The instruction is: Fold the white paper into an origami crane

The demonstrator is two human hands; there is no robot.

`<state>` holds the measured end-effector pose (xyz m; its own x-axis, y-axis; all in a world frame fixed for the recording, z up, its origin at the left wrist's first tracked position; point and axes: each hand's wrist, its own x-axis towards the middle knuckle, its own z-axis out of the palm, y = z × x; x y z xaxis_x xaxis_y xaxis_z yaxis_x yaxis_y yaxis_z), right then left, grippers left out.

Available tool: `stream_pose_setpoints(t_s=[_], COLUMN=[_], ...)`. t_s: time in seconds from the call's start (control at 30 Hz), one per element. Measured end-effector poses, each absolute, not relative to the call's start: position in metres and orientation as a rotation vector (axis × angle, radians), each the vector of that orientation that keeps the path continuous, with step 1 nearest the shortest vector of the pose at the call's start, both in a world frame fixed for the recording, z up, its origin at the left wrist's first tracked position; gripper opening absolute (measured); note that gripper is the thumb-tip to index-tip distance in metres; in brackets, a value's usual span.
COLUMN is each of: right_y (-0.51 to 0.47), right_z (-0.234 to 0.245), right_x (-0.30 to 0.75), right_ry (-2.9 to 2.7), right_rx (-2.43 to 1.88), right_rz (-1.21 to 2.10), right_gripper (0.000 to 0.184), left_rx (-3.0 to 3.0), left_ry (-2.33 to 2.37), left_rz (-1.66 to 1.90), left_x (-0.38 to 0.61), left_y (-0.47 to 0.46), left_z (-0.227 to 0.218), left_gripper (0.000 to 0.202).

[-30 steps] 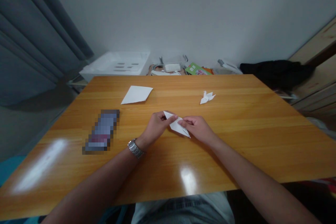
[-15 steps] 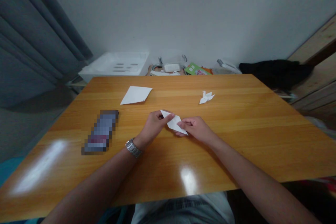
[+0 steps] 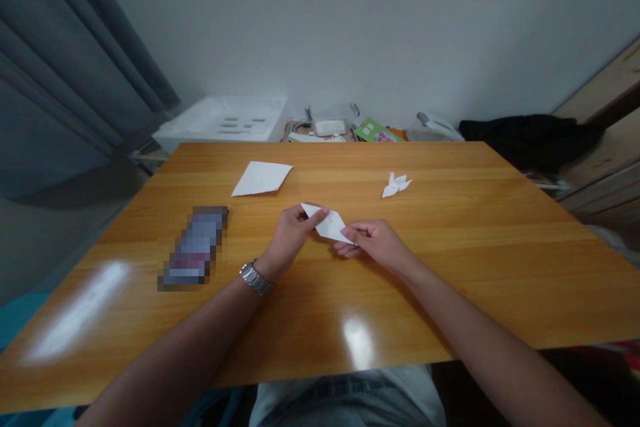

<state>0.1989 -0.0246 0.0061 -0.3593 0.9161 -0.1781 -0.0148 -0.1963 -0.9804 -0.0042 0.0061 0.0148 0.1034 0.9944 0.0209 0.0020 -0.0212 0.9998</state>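
A folded piece of white paper (image 3: 330,225), long and pointed at both ends, is held between my two hands above the wooden table (image 3: 450,280). My left hand (image 3: 295,227) grips its left part, thumb pressed on top and fingers underneath. At its right point, my right hand (image 3: 373,240) pinches the paper between thumb and fingers. A folded white paper bird (image 3: 397,185) rests on the table beyond my right hand. Past my left hand lies a white sheet of paper (image 3: 263,178) with slanted edges.
A phone-like device (image 3: 195,247), blurred out, lies left of my left hand. Behind the table's far edge are a white plastic tray (image 3: 225,117), a green booklet (image 3: 377,131) and a black cloth (image 3: 530,137). Grey curtains (image 3: 65,47) hang at the left.
The folded paper has turned slightly, its right end now higher. My left thumb has shifted a little left and up along it. Both hands keep hold; the view has moved slightly.
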Motion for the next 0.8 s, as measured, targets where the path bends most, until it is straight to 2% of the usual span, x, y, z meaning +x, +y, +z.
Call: stream_pose_setpoints(t_s=[0.2,0.6,0.8], right_y=[-0.0226,-0.0175,-0.0163], right_z=[0.0130,0.0049,0.0045], right_x=[0.1998,0.2037,0.2042], right_ry=[-1.566,-1.517,-1.500], right_rx=[-1.155,-1.203,-1.180], right_rz=[1.298,1.305,1.289], right_gripper=[0.040,0.035,0.032], left_rx=[1.420,1.306,1.303], left_ry=[1.031,0.916,0.925], left_rz=[0.940,0.969,1.028], left_x=[-0.0031,0.0004,0.0002], left_y=[0.0034,0.0008,0.0024], left_z=[0.0151,0.0117,0.0077], left_gripper=[0.036,0.041,0.033])
